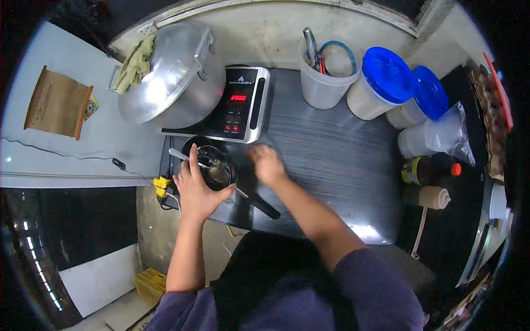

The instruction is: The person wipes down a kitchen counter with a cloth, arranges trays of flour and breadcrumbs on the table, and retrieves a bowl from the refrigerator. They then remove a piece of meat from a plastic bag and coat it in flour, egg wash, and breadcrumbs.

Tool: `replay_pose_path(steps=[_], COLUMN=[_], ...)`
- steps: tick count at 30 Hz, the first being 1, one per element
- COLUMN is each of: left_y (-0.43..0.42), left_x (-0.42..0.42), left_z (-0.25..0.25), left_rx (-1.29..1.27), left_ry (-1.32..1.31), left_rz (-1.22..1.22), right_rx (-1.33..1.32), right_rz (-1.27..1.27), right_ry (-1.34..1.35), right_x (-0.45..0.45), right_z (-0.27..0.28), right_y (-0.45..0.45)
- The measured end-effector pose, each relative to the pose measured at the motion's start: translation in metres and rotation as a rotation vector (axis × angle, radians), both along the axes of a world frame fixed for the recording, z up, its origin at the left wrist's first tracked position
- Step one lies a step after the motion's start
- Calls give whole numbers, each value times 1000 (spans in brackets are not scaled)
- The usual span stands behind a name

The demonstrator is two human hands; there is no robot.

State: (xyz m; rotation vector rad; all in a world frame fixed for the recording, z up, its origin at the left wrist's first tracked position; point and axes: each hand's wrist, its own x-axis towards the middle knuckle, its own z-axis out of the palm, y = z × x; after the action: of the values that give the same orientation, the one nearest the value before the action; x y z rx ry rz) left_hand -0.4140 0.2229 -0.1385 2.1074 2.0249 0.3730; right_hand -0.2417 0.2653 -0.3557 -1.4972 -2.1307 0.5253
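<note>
My left hand [196,187] is wrapped around the near-left side of a dark round container [233,175], thumb and fingers spread along its rim. Something pale and wet-looking [219,172] lies inside. A light-coloured spoon handle [178,154] sticks out to the left. A black handle [264,207] on a metal rod points down and right from the container, and what it belongs to is unclear. My right hand [268,165] is blurred, low over the dark countertop [331,171] by the cooker's near corner. Its fingers are smeared, so whether it holds anything is hidden.
An induction cooker [255,124] showing 2000 carries a large lidded pot [176,77], with a green cloth [136,65] on it. A utensil tub [323,91] and blue-lidded containers [372,94] stand at the back. Bottles [433,197] line the right; a yellow plug [161,186] sits left.
</note>
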Motion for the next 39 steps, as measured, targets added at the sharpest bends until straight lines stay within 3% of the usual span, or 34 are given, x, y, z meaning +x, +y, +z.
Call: replay_pose_path(steps=[1,6,11,13,15,18,23,27,32,36,39], left_y=[3,11,22,25,30,36,43,46,38,18,7], left_x=[-2,-17,-26,-24,-20,-7,33,74,126,189,245], left_z=[0,-4,0,-1,-3,-4,-10,-19,-41,-51,-58], left_rx=[-11,-41,-57,-36,-8,-65,-118,-151,-111,-143,-155], left_ry=[12,-6,-23,-14,-2,-29,-15,35,-1,23,16], left_rz=[-11,-98,-143,-164,-189,-219,-270,-309,-382,-423,-528], right_rx=[64,-202,-194,19,-11,271,17,-113,76,-31,-48], right_rz=[39,290,-232,-393,-577,-470,-123,98,-514,-806,-972], right_ry=[-15,344,659,454,256,-59,-26,135,374,334,479], right_x=[-13,-30,96,160,194,171,95,101,198,299,340], right_z=[2,-3,77,69,36,12,15,40,94,88,66], right_y=[-3,-6,-2,23,37,27,-53,-105,-140,-194,-227])
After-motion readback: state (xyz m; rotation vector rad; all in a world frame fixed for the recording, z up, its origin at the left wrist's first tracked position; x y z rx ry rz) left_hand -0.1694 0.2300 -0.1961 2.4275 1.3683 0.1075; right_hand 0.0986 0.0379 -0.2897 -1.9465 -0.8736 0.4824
